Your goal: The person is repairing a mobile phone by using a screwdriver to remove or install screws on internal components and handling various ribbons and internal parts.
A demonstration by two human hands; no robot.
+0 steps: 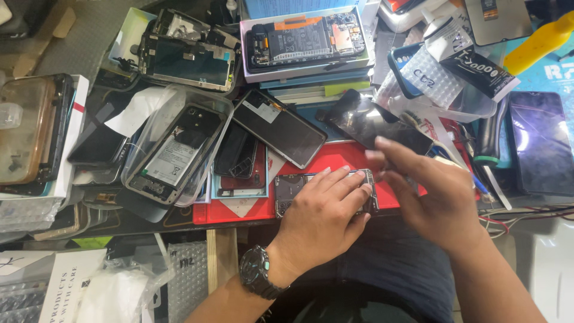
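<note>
Pressing down on an opened phone (pixel 299 191) lying on the red mat (pixel 335 157) at the near edge of the surface (pixel 149 222).
Resting flat with fingers spread, the left hand (pixel 326 218) is covering most of the phone, while the right hand (pixel 427 194) is hovering just beside it, blurred, fingers loosely extended; whether it is pinching anything I cannot tell. Judging by the exposed internals, the back is already off and reassembly is not yet done. Other opened phones and a screwdriver (pixel 489 139) are lying around.
</note>
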